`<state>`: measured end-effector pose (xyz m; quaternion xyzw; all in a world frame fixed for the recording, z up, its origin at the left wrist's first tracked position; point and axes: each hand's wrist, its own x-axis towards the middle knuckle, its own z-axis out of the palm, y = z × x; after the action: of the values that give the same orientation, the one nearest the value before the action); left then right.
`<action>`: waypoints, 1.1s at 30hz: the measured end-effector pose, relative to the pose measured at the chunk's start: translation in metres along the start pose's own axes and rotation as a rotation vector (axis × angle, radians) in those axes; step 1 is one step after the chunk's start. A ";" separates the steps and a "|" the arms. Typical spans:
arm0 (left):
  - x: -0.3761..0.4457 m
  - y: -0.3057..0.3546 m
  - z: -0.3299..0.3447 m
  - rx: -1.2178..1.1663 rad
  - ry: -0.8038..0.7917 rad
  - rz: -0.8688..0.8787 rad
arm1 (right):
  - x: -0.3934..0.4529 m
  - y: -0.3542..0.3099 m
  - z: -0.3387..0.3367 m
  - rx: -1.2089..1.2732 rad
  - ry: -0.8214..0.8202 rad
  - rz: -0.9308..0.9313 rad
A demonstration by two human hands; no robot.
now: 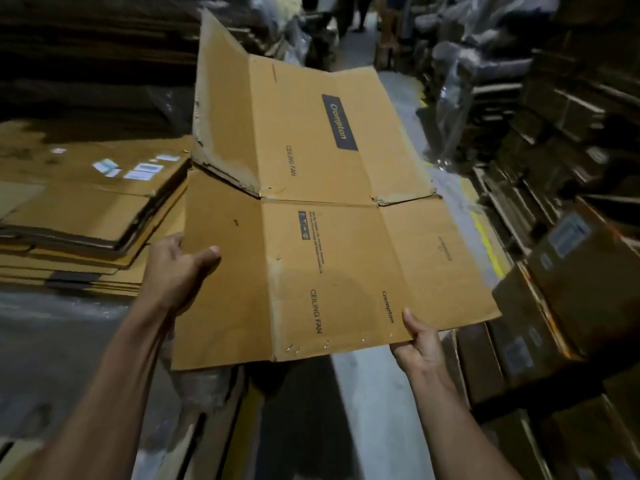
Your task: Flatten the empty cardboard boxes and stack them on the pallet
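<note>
both hands grip my flattened crompton ceiling fan box (322, 237): left hand (176, 271), right hand (417, 344); flattened cardboard stack (86, 216) just left, stacked cartons (554, 306) right.

There is only one view, from a wide-angle camera on the person's head. It looks forward and down along both forearms, close over the flattened box (325, 216) held out in front, with the aisle floor (374, 403) running away ahead between stacked goods.
</note>
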<state>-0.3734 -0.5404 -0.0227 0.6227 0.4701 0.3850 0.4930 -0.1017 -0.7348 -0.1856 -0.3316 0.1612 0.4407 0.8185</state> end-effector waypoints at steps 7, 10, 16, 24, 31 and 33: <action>0.012 -0.007 -0.047 -0.005 0.230 -0.034 | 0.050 0.008 0.082 -0.131 -0.172 0.125; 0.024 -0.015 -0.070 -0.018 0.327 -0.056 | 0.061 0.029 0.128 -0.202 -0.188 0.164; 0.076 -0.039 -0.122 -0.089 0.539 -0.070 | 0.106 0.090 0.223 -0.342 -0.220 0.292; 0.170 -0.058 -0.200 -0.134 0.687 -0.082 | 0.194 0.198 0.347 -0.389 -0.281 0.263; 0.244 -0.063 -0.239 -0.140 0.844 -0.121 | 0.254 0.262 0.461 -0.496 -0.392 0.322; 0.268 -0.066 -0.243 -0.147 0.888 -0.131 | 0.273 0.277 0.493 -0.562 -0.449 0.318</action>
<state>-0.5463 -0.2160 -0.0298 0.3297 0.6458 0.6149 0.3100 -0.1928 -0.1209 -0.0894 -0.4088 -0.0995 0.6505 0.6323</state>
